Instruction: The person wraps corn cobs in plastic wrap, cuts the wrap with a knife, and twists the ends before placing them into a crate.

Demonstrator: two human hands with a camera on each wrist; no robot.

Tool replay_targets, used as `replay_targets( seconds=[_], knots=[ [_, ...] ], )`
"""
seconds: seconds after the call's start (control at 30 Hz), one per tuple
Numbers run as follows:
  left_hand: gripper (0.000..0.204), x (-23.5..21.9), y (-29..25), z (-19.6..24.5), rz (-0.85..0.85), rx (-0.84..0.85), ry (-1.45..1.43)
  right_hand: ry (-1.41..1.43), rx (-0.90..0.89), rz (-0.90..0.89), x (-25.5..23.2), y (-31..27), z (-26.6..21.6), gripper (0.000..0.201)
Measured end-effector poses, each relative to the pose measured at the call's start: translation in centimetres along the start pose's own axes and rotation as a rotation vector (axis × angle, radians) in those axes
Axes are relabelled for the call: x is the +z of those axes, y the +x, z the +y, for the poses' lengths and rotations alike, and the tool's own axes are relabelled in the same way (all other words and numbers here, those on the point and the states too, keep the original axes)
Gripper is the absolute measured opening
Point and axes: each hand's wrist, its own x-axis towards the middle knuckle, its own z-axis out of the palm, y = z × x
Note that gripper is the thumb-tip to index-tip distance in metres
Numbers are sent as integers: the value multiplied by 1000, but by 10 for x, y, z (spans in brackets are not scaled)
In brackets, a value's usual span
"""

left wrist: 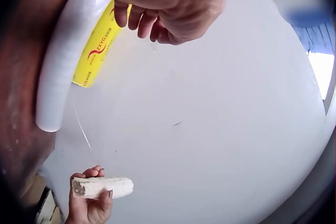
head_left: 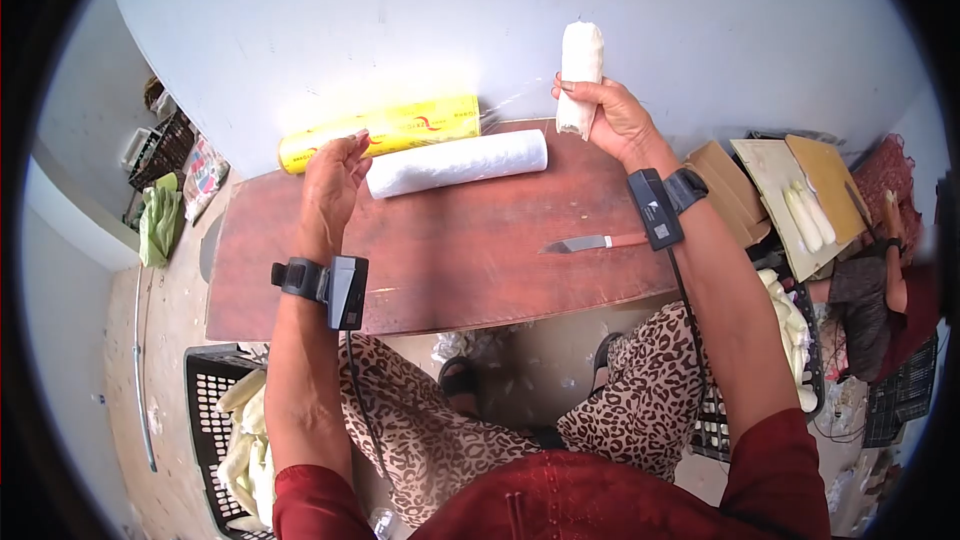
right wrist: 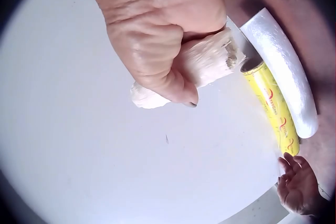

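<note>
My right hand (head_left: 622,120) grips a white peeled shoot (head_left: 581,55) with a rough cut end, raised beyond the table's far right edge; my thumb crosses its side. Clear film stretches from near the shoot towards a yellow-wrapped roll of cling film (head_left: 430,123), whose hollow end shows in the right wrist view. My left hand (head_left: 335,175) is at the roll's left end, fingers loosely bent and overlapping it in the head view. In the right wrist view that left hand (right wrist: 299,187) has its fingers apart. A white roll (head_left: 460,163) lies alongside, nearer me.
A knife (head_left: 580,244) lies on the reddish wooden table (head_left: 480,280). Black crates of pale shoots stand at left (head_left: 205,410) and right (head_left: 815,340). Right of the table, shoots (head_left: 808,215) lie on a board, near another person's arm (head_left: 893,240). A pale wall (head_left: 400,20) rises behind.
</note>
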Motion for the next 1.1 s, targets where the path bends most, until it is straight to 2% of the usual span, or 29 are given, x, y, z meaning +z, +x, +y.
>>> replay_targets(
  seconds=[0.23,0.33,0.5,0.6,0.8,0.93,1.1],
  knots=[
    [20,5,-13,7,-41,49,-41,23,-138,-33,5,1,-33,35],
    [18,10,-19,8,-44,47,-24,17,-87,10,3,-18,-30,38],
    [24,4,-44,13,-55,-9,47,-47,109,-40,-15,-58,-2,42],
    [17,0,-77,21,-108,-82,183,-18,158,-45,-22,-82,14,45],
    [11,-36,-129,0,-159,-295,414,6,307,-74,-25,-100,24,45],
    [15,-64,-141,-26,-240,-465,746,-30,352,-93,-18,-106,29,43],
    [16,-74,-144,-50,-334,-559,881,-99,411,-99,-7,-108,43,46]
  ],
)
